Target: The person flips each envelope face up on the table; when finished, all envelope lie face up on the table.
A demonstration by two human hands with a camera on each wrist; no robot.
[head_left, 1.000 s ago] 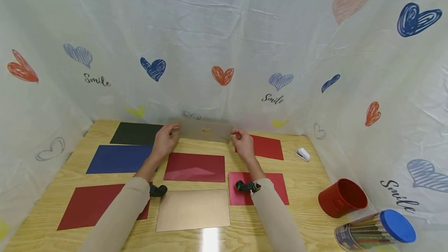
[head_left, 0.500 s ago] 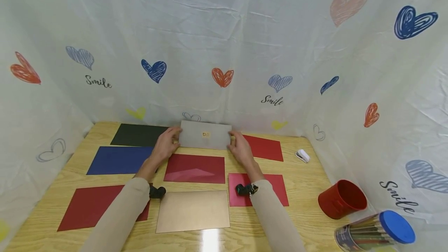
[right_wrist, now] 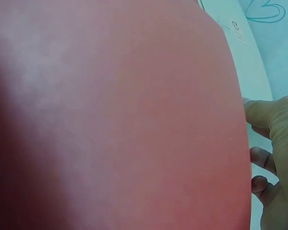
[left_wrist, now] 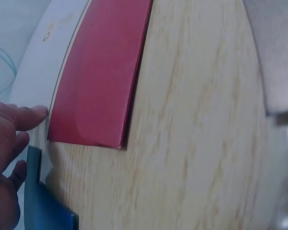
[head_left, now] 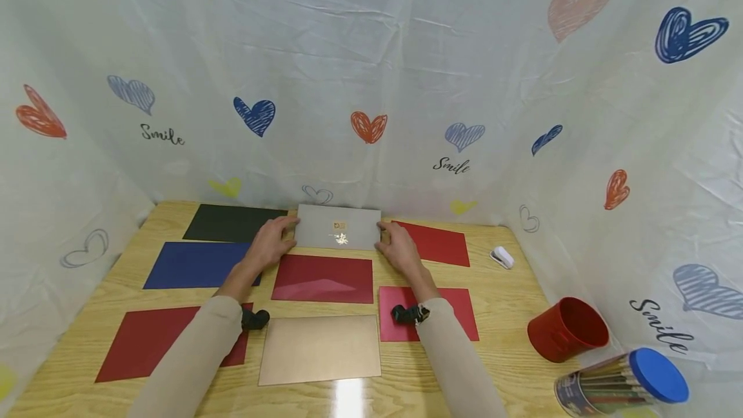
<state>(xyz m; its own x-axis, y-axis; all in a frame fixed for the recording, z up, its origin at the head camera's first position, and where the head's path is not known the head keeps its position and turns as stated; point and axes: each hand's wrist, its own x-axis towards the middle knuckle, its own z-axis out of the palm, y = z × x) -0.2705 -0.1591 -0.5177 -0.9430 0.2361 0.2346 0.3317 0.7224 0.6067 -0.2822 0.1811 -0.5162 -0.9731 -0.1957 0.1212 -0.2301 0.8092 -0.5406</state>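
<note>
A flat silver-grey card (head_left: 325, 228) with a small gold printed mark lies at the back of the table, against the curtain. My left hand (head_left: 269, 242) touches its left edge, thumb and fingers spread along it. At the right edge, my right hand (head_left: 399, 247) does the same. In the left wrist view, a fingertip of the left hand (left_wrist: 7, 139) reaches the grey card beside a crimson card (left_wrist: 96, 72). The right wrist view is mostly filled by a blurred red card (right_wrist: 173, 105), with the right hand (right_wrist: 278, 143) beyond its edge.
More flat cards lie in rows: black (head_left: 229, 223), blue (head_left: 197, 265), dark red (head_left: 145, 344), gold (head_left: 319, 350), pink (head_left: 458, 311) and red (head_left: 438, 244). At right are a white stapler (head_left: 502, 257), a red mug (head_left: 551, 334) and a blue-lidded pencil tub (head_left: 615, 382).
The grey card, held tilted up at the back a second ago, has come down flat onto the table. Both hands have lowered with it, and their fingers now sit at its side edges.
</note>
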